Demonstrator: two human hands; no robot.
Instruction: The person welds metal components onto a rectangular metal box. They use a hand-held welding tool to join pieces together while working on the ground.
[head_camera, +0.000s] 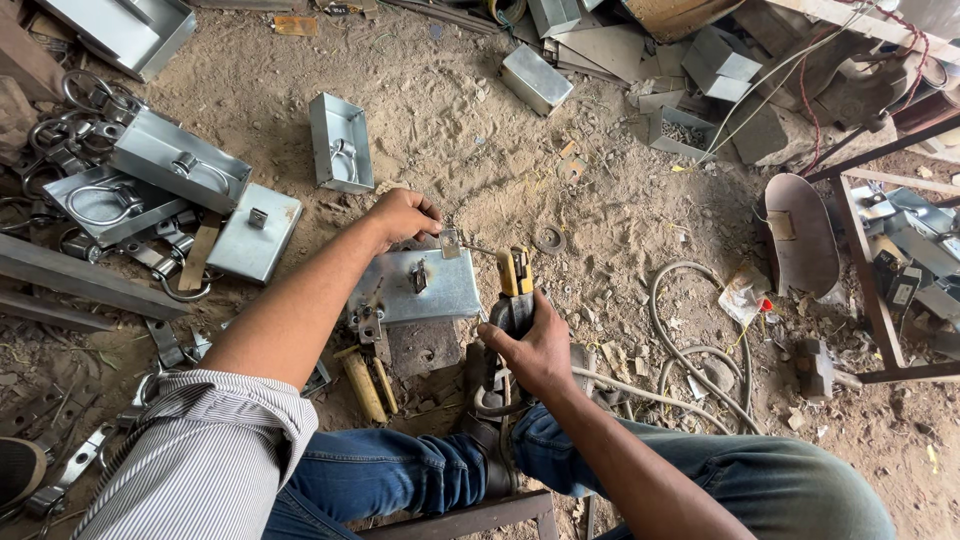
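The left hand (403, 215) reaches forward with fingers curled, pinching a small metal tab (449, 241) at the far edge of a flat galvanised plate (415, 286) lying on the dirt floor (450, 130). The right hand (535, 352) is closed around a yellow-jawed electrode holder (514, 285), its thin rod (478, 250) pointing at the tab. Open grey metal boxes (341, 142) lie left of the plate
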